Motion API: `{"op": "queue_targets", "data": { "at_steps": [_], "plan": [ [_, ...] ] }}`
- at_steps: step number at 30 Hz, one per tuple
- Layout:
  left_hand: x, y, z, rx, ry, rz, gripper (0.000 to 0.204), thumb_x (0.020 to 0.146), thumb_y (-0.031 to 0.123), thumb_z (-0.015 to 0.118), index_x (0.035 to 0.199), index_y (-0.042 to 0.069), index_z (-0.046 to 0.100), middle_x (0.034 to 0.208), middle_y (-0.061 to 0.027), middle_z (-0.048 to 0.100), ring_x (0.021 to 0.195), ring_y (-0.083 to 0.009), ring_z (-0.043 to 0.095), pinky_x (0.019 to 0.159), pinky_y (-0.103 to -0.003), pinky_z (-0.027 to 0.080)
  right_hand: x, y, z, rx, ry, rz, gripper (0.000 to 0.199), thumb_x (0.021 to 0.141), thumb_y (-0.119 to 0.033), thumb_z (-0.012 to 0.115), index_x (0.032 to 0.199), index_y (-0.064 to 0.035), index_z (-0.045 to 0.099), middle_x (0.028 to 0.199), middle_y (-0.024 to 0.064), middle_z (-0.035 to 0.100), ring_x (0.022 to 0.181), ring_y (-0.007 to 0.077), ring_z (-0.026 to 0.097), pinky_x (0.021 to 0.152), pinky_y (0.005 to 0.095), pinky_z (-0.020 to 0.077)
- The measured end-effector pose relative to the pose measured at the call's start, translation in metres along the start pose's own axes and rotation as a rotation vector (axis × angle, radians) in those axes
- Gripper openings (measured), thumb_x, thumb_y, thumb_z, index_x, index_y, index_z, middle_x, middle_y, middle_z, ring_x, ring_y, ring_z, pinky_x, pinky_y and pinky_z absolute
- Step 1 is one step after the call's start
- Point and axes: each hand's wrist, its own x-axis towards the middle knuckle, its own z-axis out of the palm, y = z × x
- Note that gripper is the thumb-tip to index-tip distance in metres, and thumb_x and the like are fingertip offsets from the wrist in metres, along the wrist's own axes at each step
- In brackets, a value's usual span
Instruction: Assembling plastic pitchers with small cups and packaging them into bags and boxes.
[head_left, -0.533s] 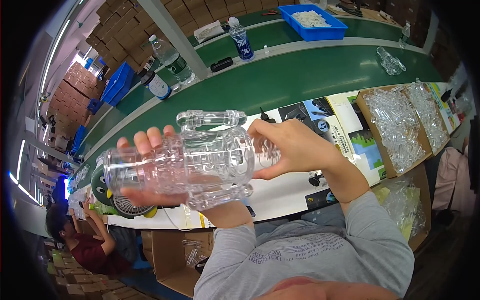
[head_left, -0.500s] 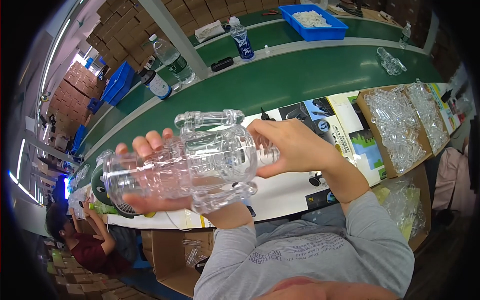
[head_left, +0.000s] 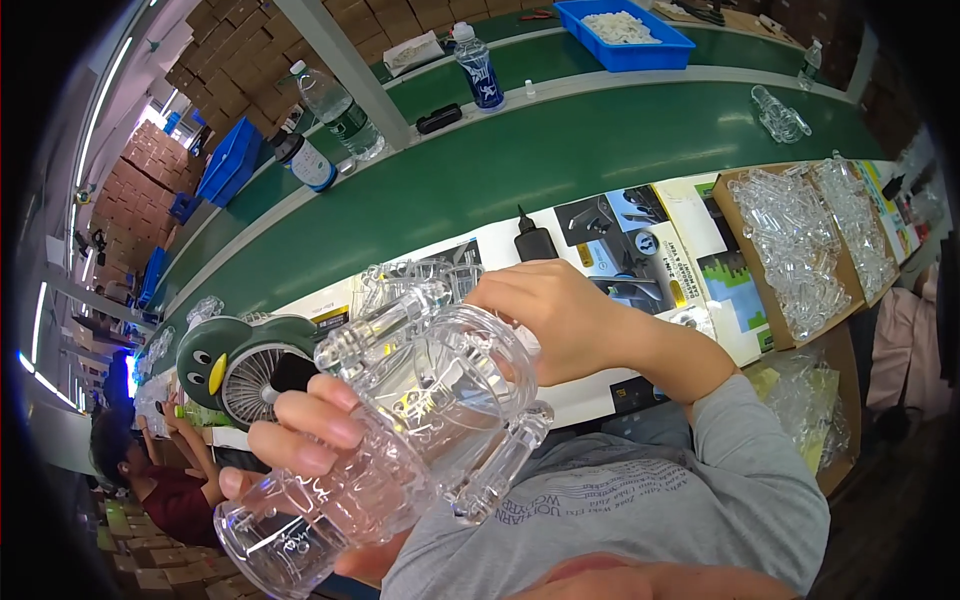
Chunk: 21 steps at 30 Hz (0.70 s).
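Note:
A large clear plastic vessel (head_left: 390,480), ribbed at its lower end and with a tube-like arm on either side, is tilted in front of me, its wide open end at the lower left. My left hand (head_left: 310,430) wraps round the narrower ribbed part, fingers on the near side. At the upper right end my right hand (head_left: 560,315) is closed against the vessel's rim; its fingertips are partly hidden behind the clear wall. Beyond the vessel, more clear plastic parts (head_left: 415,272) lie on the printed sheet. Close to my right hand stands a black squeeze bottle (head_left: 535,240) with a pointed nozzle.
A green penguin-faced fan (head_left: 215,365) stands at left. Cardboard boxes of clear tubes (head_left: 785,250) are at right. On the green belt (head_left: 600,140) lies another clear vessel (head_left: 780,118). Drink bottles (head_left: 480,70) and a blue tray (head_left: 620,45) are farther back. A co-worker (head_left: 165,480) sits at left.
The vessel has tilted, its open end swinging down towards me and its other end staying high. Both hands moved with it. The fan and squeeze bottle show more fully.

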Motion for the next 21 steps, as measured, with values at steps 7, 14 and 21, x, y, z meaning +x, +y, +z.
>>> {"op": "queue_targets", "data": {
  "at_steps": [7,14,21],
  "plan": [
    [0.0,0.007,0.0,0.072,0.035,0.036,0.072,0.072,0.05,0.063,0.122,0.006,0.037,0.094,-0.0071,0.04,0.085,-0.021,0.04,0.078,-0.039,0.029,0.001,-0.005,0.008,-0.07,0.171,-0.076,0.04,0.053,-0.017,0.07,0.088,-0.0041,0.055,0.076,0.0073,0.056,0.068,0.0254,0.057,0.061,0.0337,0.044],
    [-0.002,0.008,0.002,0.276,0.119,0.039,0.081,0.073,0.047,0.067,0.13,0.009,0.024,0.09,-0.0047,0.043,0.076,-0.0219,0.048,0.069,-0.037,0.037,0.001,-0.005,0.007,-0.004,-0.001,0.034,0.042,0.051,-0.015,0.069,0.09,-0.0043,0.055,0.078,0.0069,0.058,0.07,0.0261,0.057,0.064,0.0349,0.0442],
    [0.003,-0.017,-0.006,-0.049,0.048,-0.055,0.068,0.074,0.05,0.055,0.118,0.003,0.037,0.092,-0.0118,0.042,0.084,-0.0247,0.042,0.08,-0.04,0.032,-0.008,0.005,0.006,-0.135,0.204,0.038,0.042,0.053,-0.014,0.069,0.092,-0.0032,0.057,0.082,0.0091,0.059,0.072,0.0277,0.058,0.065,0.0354,0.0448]
  ]
}}
